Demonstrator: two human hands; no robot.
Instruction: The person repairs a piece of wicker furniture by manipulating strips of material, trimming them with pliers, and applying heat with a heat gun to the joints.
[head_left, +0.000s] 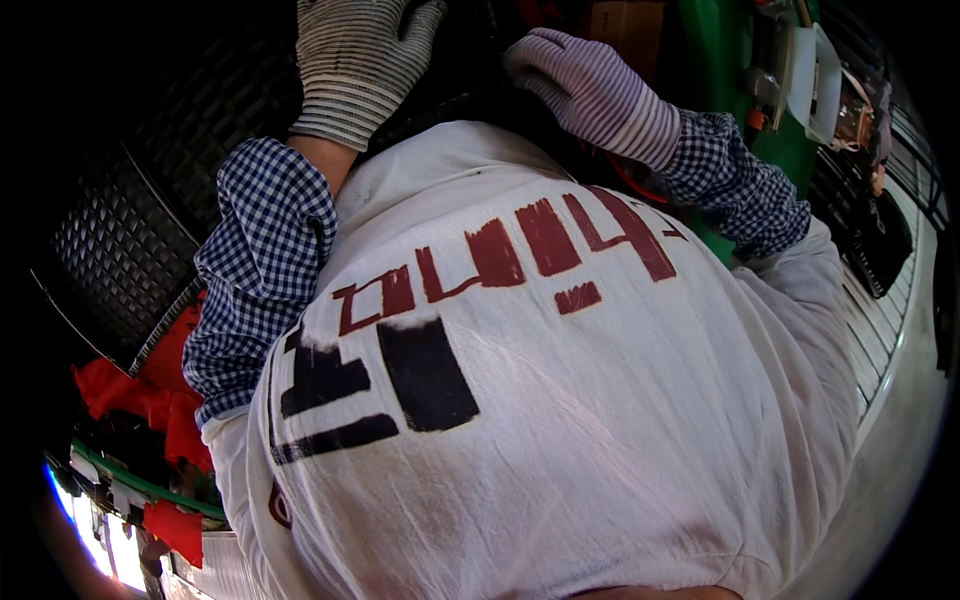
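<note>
My left hand (362,72), in a grey-and-white striped knit glove, reaches to the upper edge, palm down over dark material. Its thumb stands apart from the palm, while the other fingertips are cut off by the frame. My right hand (592,92) wears a striped glove with a purple tint. Its fingers curl inward and look closed; whatever they may hold is hidden in shadow. Between and below the hands lies dark material too dim to name. Blue-and-white checked sleeve covers (268,245) wrap my forearms, and my white printed shirt (600,420) fills the middle.
A black panel with a woven-like texture (120,240) curves along the left, above red fabric (165,400). To the right are a green surface (715,60), a white plastic container (815,85) and a slatted metal structure (870,340). A brown box (627,25) sits at the top.
</note>
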